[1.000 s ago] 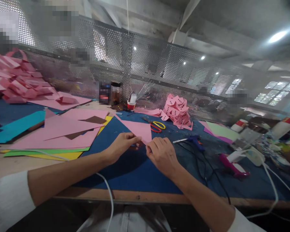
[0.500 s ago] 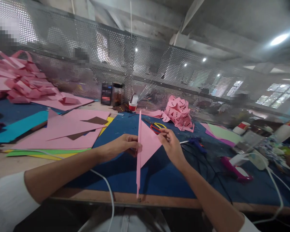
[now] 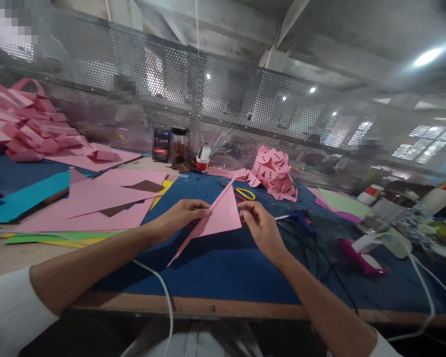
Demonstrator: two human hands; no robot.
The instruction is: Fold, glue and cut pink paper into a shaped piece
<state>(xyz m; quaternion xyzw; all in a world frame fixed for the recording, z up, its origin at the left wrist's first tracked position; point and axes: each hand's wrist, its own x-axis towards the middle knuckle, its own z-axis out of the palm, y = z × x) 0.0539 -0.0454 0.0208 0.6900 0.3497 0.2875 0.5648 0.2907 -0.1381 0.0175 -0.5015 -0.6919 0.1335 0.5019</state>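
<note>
A pink sheet of paper (image 3: 221, 214) with a triangular flap and a long, narrow folded edge is held up over the blue table covering. My left hand (image 3: 191, 214) pinches it along the folded edge, thumb on the near side. At the right edge of the flap, my right hand (image 3: 258, 223) has its fingers curled together on the paper; the fingertips are partly hidden. Just behind the paper lie scissors with yellow and red handles (image 3: 246, 193), partly covered by it. A blue glue gun (image 3: 303, 220) rests right of my right hand.
Pink sheets (image 3: 113, 201) with brown pieces lie at left, beside a turquoise sheet (image 3: 29, 197). A heap of folded pink paper (image 3: 33, 124) stands far left. Dotted pink pieces (image 3: 273, 171) are piled behind. A magenta glue gun (image 3: 362, 258) and white cable (image 3: 165, 285) lie nearer.
The pink paper has turned from nearly upright to a slant, its lower end swinging left and its top right. My right hand has shifted slightly down at the flap's edge.
</note>
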